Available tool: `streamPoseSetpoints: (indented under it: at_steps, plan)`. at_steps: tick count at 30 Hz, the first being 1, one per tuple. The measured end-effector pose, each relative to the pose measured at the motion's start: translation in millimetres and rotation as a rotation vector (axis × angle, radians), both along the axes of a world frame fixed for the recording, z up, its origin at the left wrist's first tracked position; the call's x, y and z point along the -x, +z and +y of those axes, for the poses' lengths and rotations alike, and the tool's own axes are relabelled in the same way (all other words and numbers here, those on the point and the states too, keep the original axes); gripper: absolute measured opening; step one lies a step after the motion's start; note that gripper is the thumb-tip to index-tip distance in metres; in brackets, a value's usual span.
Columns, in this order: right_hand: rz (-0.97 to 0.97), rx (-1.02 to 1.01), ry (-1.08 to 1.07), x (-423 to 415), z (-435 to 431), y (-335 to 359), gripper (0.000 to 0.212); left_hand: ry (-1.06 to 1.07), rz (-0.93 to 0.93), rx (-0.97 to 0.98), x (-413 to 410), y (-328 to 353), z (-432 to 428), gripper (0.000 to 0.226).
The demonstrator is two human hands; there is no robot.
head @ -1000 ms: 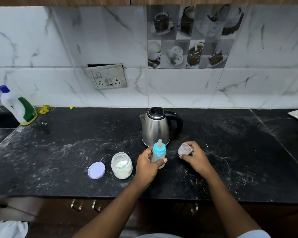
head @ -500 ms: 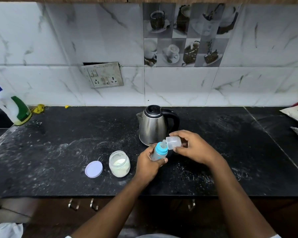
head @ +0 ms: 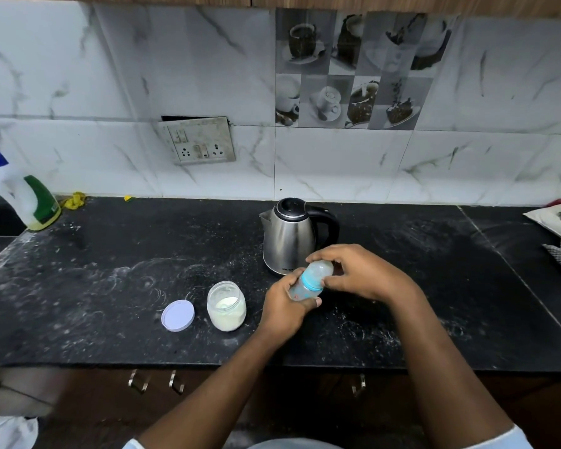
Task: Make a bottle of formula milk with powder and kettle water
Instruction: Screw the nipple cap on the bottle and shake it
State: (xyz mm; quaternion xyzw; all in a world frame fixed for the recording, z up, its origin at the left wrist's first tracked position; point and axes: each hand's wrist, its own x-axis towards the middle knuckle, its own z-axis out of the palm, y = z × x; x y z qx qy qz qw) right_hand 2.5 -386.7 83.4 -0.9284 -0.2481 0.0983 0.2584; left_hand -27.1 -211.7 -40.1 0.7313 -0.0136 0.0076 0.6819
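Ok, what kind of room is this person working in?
Most likely a home kitchen: a black stone counter backed by marble-look tiles, an electric kettle standing on it, and a socket panel above.

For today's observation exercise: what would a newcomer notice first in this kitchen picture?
Midway along the black counter, the left hand grips a tilted baby bottle while the right hand holds its clear cap over the top. A steel kettle stands just behind them; an open jar of white powder sits to their left, its lid beside it.
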Motion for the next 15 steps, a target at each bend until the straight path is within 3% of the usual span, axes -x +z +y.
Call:
streamPoseSetpoints:
  at_steps: [15]
  plan:
    - [0.03, 0.095, -0.028, -14, 10, 7, 0.05, -0.033, 0.057, 0.007, 1, 5, 8, 0.051]
